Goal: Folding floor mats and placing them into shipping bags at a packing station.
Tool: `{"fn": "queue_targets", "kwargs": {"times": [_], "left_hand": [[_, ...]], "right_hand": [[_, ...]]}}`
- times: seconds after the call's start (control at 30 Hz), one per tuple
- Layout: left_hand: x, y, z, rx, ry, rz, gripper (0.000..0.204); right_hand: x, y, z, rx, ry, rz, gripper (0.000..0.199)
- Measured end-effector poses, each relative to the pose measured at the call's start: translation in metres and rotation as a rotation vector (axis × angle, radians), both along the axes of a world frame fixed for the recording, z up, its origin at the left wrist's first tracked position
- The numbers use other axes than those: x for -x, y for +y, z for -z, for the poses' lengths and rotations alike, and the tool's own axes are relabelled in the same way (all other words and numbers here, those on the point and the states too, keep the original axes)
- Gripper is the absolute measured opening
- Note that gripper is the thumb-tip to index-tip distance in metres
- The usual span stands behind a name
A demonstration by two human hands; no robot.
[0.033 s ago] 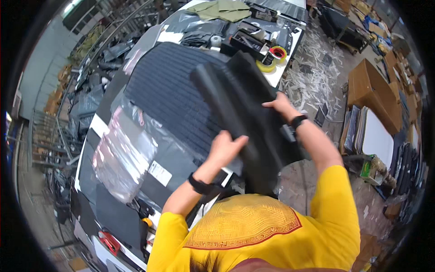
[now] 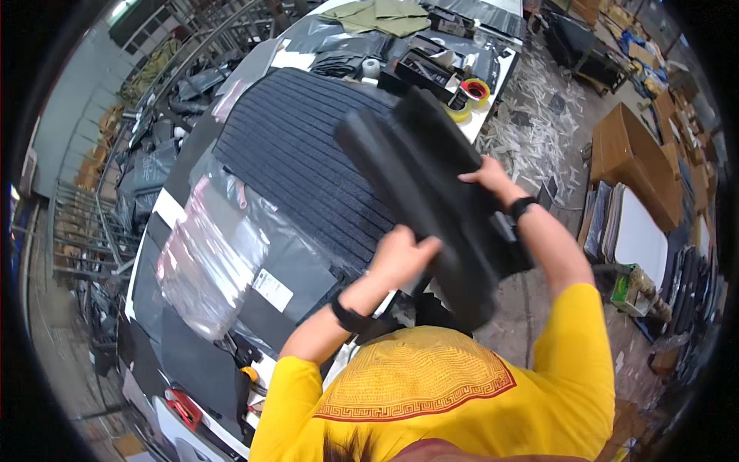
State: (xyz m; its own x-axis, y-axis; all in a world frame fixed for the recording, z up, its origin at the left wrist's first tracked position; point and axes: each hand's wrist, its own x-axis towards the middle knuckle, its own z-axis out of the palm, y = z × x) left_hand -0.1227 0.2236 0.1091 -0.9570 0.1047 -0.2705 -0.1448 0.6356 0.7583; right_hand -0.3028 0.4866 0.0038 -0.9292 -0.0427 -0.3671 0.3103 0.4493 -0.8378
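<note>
A smooth black flexible mat (image 2: 439, 177), bent into a curled trough, is held up in front of me over the table's right edge. My left hand (image 2: 399, 258) grips its near left side, thumb on top and fingers hidden. My right hand (image 2: 490, 181) pinches the right edge, some fingers behind it. Motion blurs parts of the black mat. Behind it, a dark ribbed mat (image 2: 285, 127) lies flat on the table. A clear plastic bag (image 2: 208, 266) rests left of my left hand, and a white label (image 2: 272, 291) shows on the grey sheet beside it.
At the table's far right are tape rolls (image 2: 475, 92) and a black tray (image 2: 423, 69) of small items. A folded olive cloth (image 2: 377, 15) lies at the far end. White scraps (image 2: 531, 131) litter the floor; a cardboard box (image 2: 635, 165) stands right. A red tool (image 2: 183, 408) is lower left.
Both hands and the black mat have shifted slightly right, uncovering more of the ribbed mat. Both hands keep their hold.
</note>
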Motion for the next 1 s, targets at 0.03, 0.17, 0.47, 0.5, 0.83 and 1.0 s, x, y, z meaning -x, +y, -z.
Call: {"fn": "queue_targets", "kwargs": {"times": [0.03, 0.17, 0.47, 0.5, 0.83, 1.0], "left_hand": [[-0.014, 0.016, -0.011, -0.054, -0.013, 0.115, 0.056], [-0.064, 0.069, -0.018, -0.22, 0.219, 0.63, 0.03], [-0.057, 0.123, -0.021, -0.397, 0.138, 1.368, 0.037], [-0.048, 0.124, -0.02, -0.383, 0.132, 1.291, 0.037], [-0.045, 0.108, 0.015, -0.867, -0.039, 0.758, 0.032], [-0.1, 0.018, 0.074, -0.093, 0.171, -0.25, 0.02]], "right_hand": [[-0.021, 0.01, -0.05, -0.031, -0.011, -0.089, 0.055], [-0.109, 0.073, -0.1, -0.122, -0.036, -0.11, 0.05], [-0.257, 0.117, -0.043, 0.015, -0.184, -0.015, 0.047], [-0.256, 0.133, -0.029, -0.086, -0.142, -0.008, 0.046], [-0.173, 0.139, -0.057, -0.065, -0.174, -0.172, 0.043], [-0.138, 0.135, -0.052, -0.079, -0.196, -0.275, 0.042]]}}
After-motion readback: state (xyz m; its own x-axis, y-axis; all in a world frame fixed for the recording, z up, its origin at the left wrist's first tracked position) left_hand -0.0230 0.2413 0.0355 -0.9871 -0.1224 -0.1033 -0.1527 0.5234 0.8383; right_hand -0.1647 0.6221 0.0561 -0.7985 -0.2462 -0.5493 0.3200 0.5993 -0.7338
